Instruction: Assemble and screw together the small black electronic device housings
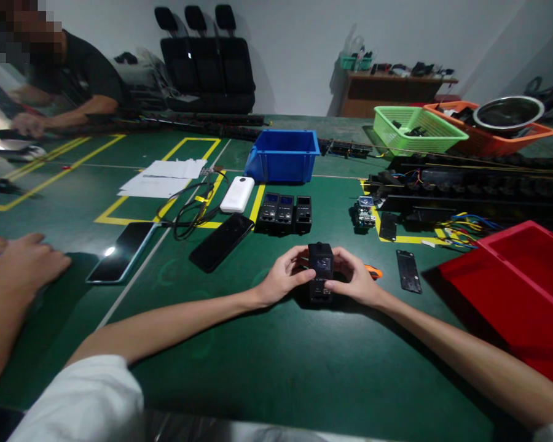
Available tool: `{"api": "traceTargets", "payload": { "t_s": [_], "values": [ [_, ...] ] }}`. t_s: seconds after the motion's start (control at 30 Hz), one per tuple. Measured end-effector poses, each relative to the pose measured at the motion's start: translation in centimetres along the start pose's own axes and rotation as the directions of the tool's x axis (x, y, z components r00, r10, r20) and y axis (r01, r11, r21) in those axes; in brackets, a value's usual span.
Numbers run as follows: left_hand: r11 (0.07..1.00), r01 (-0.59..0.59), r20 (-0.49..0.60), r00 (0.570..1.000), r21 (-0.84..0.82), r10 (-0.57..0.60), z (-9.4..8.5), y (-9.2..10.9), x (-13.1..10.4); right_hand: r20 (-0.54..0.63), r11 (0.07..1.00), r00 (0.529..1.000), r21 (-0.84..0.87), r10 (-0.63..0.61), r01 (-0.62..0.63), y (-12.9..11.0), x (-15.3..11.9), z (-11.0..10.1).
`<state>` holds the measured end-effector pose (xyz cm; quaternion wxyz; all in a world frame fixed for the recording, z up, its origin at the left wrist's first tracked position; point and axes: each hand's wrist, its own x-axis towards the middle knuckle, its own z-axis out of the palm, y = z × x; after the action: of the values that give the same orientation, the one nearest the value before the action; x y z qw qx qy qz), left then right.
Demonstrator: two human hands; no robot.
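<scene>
Btwn L fingers (pixel 303 279), R fingers (pixel 340 286) (snug): blk device (pixel 321 282).

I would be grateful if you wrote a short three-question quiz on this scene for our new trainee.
1. True or false: the left hand and the right hand are both on the same black device.

2. Multiple choice: how many black units stand in the row just in front of the blue bin?
A) two
B) three
C) five

3. Complete the sentence: the round metal bowl at the back right rests on the ____ basket.

Key: 1. True. 2. B. 3. Orange.
</scene>
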<state>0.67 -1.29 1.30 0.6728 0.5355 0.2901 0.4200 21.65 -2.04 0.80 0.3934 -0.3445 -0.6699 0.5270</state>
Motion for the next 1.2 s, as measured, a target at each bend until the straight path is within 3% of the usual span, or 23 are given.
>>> {"api": "traceTargets", "payload": {
  "t_s": [0.6,0.9,1.2],
  "values": [
    [0.993,0.031,0.026,0.999,-0.113,-0.029,-0.57,-0.21,0.16,0.015,0.999,1.0,0.04,0.021,-0.022,0.08,0.02,-0.01],
    [0.991,0.079,-0.046,0.995,-0.107,-0.084,-0.42,-0.08,0.38,0.017,0.996,0.997,0.045,0.073,-0.074,0.05,0.2,0.13],
    [0.992,0.11,-0.015,0.994,-0.066,-0.111,-0.54,0.0,0.39,0.064,0.996,0.996,0.061,0.058,-0.062,0.13,0.31,0.0]
  ]
}}
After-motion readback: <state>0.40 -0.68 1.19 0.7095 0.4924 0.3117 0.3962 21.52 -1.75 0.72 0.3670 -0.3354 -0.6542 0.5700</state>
